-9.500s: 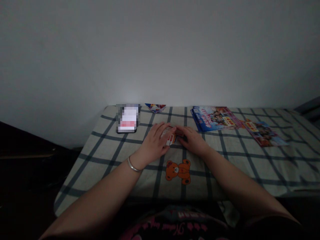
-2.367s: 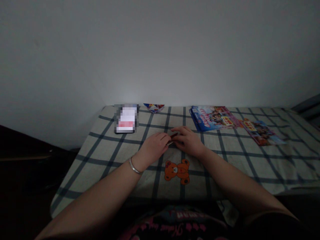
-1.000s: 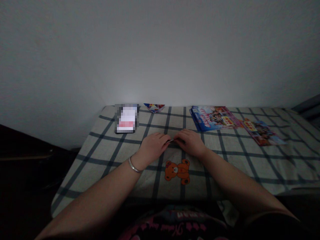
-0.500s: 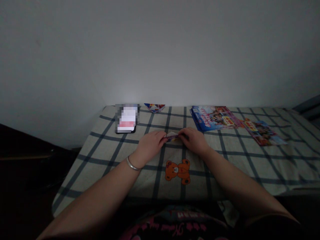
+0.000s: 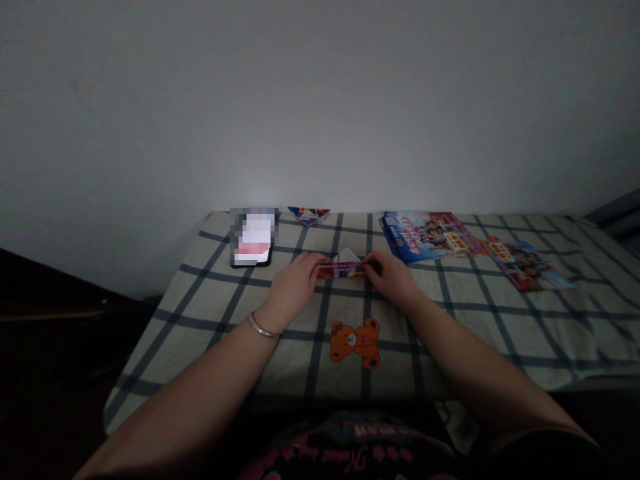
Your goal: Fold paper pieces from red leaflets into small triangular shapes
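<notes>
Between my hands is a folded paper (image 5: 343, 268), a narrow printed strip in red, purple and yellow with a white triangular point rising from its far edge. My left hand (image 5: 296, 283), with a silver bangle at the wrist, pinches the strip's left end. The right end sits between the thumb and fingers of my right hand (image 5: 393, 277). The paper is low over the checked cloth, just beyond the printed orange bear (image 5: 355, 343); I cannot tell whether it touches the cloth.
A phone (image 5: 253, 240) with a lit, blurred screen lies at the back left. Beside it, a folded paper triangle (image 5: 309, 215) rests near the wall (image 5: 320, 100). Several printed flyers (image 5: 425, 235) are stacked at the back right, with another flyer (image 5: 530, 265) farther right on the checked tablecloth (image 5: 475, 313).
My hands have moved apart, the left one toward the left, and more of the strip and its white point now shows. The phone, triangle and flyers have stayed put.
</notes>
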### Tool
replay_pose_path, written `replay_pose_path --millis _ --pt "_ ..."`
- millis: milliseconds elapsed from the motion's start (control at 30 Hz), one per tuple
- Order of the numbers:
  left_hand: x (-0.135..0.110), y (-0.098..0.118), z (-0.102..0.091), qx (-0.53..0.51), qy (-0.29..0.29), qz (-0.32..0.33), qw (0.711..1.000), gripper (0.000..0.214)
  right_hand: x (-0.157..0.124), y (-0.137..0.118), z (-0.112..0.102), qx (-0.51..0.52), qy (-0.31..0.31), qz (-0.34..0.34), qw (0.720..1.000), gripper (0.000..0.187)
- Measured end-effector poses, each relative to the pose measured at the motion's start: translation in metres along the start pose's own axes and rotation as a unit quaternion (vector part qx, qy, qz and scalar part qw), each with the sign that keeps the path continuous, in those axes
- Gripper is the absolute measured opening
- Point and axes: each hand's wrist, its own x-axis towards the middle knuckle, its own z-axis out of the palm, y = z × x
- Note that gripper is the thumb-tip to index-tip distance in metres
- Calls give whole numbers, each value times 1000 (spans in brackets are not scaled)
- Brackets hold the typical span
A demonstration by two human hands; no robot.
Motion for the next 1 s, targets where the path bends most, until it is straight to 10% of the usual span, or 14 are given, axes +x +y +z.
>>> replay_pose_path --millis 233,533,1000 --pt "-1 5 -3 10 37 20 999 32 5 13 4 -30 72 6 997 5" --pt "-3 11 7 62 -64 223 971 30 1 -1 3 -3 -10 0 1000 19" --pt "-8 11 12 108 -69 215 968 42 -4 -2 -1 26 -45 -143 988 33"
